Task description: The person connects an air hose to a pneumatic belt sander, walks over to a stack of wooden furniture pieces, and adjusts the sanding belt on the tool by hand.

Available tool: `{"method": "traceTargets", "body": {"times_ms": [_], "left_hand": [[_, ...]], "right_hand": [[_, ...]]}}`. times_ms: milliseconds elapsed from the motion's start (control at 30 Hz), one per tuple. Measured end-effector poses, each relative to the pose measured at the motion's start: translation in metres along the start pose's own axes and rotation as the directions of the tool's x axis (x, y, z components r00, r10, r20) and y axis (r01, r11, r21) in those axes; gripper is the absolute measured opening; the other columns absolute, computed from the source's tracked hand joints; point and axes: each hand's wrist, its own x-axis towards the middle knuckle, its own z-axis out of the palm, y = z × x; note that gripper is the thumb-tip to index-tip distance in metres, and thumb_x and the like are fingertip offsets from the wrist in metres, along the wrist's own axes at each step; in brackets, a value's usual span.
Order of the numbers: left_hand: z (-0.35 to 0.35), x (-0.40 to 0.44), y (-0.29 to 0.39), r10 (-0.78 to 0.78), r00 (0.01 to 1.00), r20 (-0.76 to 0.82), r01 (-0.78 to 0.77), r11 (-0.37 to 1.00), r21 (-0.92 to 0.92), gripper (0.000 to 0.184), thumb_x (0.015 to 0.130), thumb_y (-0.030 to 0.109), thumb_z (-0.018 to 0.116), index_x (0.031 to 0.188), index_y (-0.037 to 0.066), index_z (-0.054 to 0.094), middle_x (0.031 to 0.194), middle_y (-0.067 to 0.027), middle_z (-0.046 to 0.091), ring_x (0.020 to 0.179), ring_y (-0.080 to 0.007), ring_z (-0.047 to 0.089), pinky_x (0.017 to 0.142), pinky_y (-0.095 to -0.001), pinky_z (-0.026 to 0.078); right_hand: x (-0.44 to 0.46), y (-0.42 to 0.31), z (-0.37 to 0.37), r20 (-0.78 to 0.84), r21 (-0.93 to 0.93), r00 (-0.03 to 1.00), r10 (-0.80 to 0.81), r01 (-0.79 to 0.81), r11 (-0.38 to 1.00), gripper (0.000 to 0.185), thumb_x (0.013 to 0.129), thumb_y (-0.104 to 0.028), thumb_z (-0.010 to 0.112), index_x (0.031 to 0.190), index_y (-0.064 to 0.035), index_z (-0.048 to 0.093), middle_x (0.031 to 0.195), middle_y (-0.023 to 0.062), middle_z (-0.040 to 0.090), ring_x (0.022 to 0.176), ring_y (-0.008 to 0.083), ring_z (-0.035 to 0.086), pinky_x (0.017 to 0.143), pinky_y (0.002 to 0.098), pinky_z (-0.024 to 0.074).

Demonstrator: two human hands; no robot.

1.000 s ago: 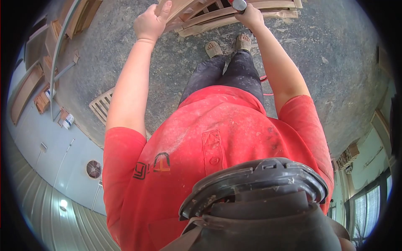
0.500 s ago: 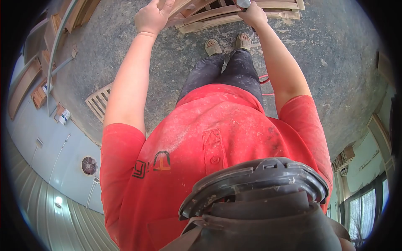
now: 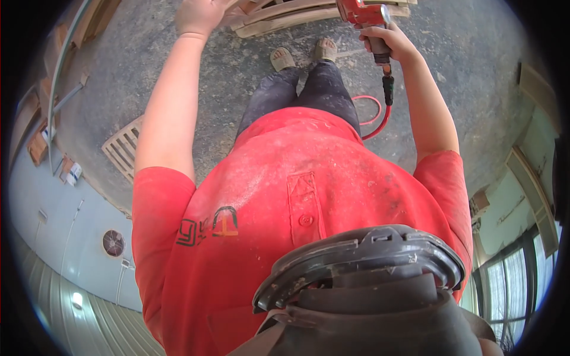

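Note:
My right hand (image 3: 392, 43) is closed round the handle of a red air tool (image 3: 363, 12) with a pistol grip; its front end is cut off by the top edge. From the bottom of the grip, a black fitting leads into a red air hose (image 3: 380, 127) that loops beside my leg. At the top left is my left hand (image 3: 200, 16), its fingers blurred and largely out of the picture, close to a slatted wooden frame (image 3: 285, 19). Whether that hand grips or touches the wood I cannot tell.
My sandalled feet (image 3: 282, 59) stand on a dusty grey floor (image 3: 228, 77). To the left lies a slatted wooden panel (image 3: 123, 148). Wooden boards (image 3: 98, 24) lean farther left, near a pale pipe (image 3: 62, 65). A black mask (image 3: 362, 261) fills the lower foreground.
My right hand has moved right and back toward me, bringing the red air tool and its hose into view. The wooden frame and my left hand sit higher and farther left in the picture.

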Motion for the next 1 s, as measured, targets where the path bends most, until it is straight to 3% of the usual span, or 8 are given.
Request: {"method": "traceTargets", "body": {"times_ms": [67,133,200,267,400,667,767,1000], "left_hand": [[-0.003,-0.003,0.005,-0.095,0.991,0.096,0.099,0.994,-0.038,0.045,0.087,0.05,0.054,0.088,0.006,0.064,0.084,-0.0227,0.064,0.084,-0.0408,0.061,0.071,-0.0474,0.047],[0.005,-0.008,0.003,0.337,0.862,-0.378,-0.325,0.941,0.098,0.036,0.082,0.037,0.065,0.098,0.004,0.062,0.1,-0.0191,0.063,0.1,-0.0373,0.057,0.084,-0.0451,0.044],[-0.001,-0.027,0.029,0.42,0.838,-0.349,-0.394,0.907,0.147,0.041,0.075,0.028,0.073,0.104,0.003,0.06,0.111,-0.0157,0.059,0.11,-0.0351,0.05,0.093,-0.0444,0.039],[0.009,-0.049,0.051,0.495,0.78,-0.384,-0.558,0.827,-0.066,0.029,0.084,0.037,0.064,0.099,0.011,0.064,0.097,-0.0058,0.067,0.091,-0.0276,0.063,0.082,-0.0388,0.047],[0.017,-0.078,0.088,0.615,0.756,-0.226,-0.651,0.744,-0.15,0.027,0.078,0.018,0.068,0.104,0.013,0.061,0.107,-0.0027,0.062,0.102,-0.0211,0.057,0.093,-0.0354,0.041],[-0.002,-0.002,0.051,0.604,0.705,-0.372,-0.615,0.782,0.105,0.036,0.08,0.036,0.067,0.107,0.012,0.062,0.113,-0.0059,0.061,0.106,-0.0266,0.055,0.095,-0.0415,0.04],[0.006,0.016,0.026,0.483,0.85,-0.211,-0.425,0.865,0.268,0.068,0.077,0.063,0.062,0.121,0.011,0.056,0.128,-0.0109,0.051,0.117,-0.0323,0.048,0.097,-0.0435,0.038],[0.021,0.009,0.026,0.333,0.943,-0.013,-0.319,0.914,0.251,0.086,0.073,0.07,0.06,0.13,0.008,0.045,0.129,-0.0137,0.051,0.121,-0.0349,0.046,0.098,-0.0459,0.039]], "right_hand": [[-0.034,-0.006,-0.004,0.03,0.028,0.999,-0.009,0.008,1.0,0.037,0.079,-0.016,0.063,0.11,0.0034,0.059,0.082,0.0075,0.061,0.062,0.0132,0.057,0.054,0.0261,0.046],[-0.064,-0.015,-0.007,0.045,0.162,0.986,-0.163,0.153,0.975,0.037,0.08,-0.015,0.061,0.112,0.0029,0.058,0.086,0.0078,0.06,0.064,0.013,0.057,0.055,0.0254,0.0464],[-0.086,-0.022,-0.022,0.056,0.179,0.971,-0.231,0.218,0.959,0.041,0.086,-0.021,0.06,0.12,0.0009,0.054,0.09,0.0077,0.06,0.066,0.0117,0.056,0.057,0.0248,0.0465],[-0.117,-0.047,-0.022,-0.019,0.375,0.986,-0.165,0.16,0.913,0.038,0.072,-0.018,0.067,0.105,-0.0026,0.057,0.082,0.0122,0.064,0.066,0.0234,0.062,0.055,0.0347,0.0519],[-0.155,-0.061,-0.022,-0.271,0.33,0.933,-0.235,0.32,0.888,0.033,0.075,-0.016,0.066,0.104,-0.0035,0.057,0.076,0.0082,0.061,0.055,0.0156,0.056,0.047,0.0288,0.0473],[-0.197,-0.028,-0.023,-0.466,0.329,0.88,-0.093,0.269,0.905,0.014,0.076,-0.015,0.065,0.086,-0.0071,0.059,0.065,0.0057,0.058,0.049,0.0138,0.051,0.044,0.028,0.0414],[-0.205,-0.019,-0.025,-0.481,0.344,0.875,-0.055,0.246,0.906,0.015,0.076,-0.014,0.066,0.087,-0.0078,0.059,0.065,0.0044,0.057,0.048,0.013,0.05,0.043,0.0275,0.0403],[-0.205,-0.009,-0.031,-0.553,0.321,0.83,-0.066,0.285,0.903,0.018,0.075,-0.014,0.067,0.09,-0.007,0.059,0.069,0.0051,0.059,0.05,0.0141,0.053,0.045,0.0287,0.0443]]}}
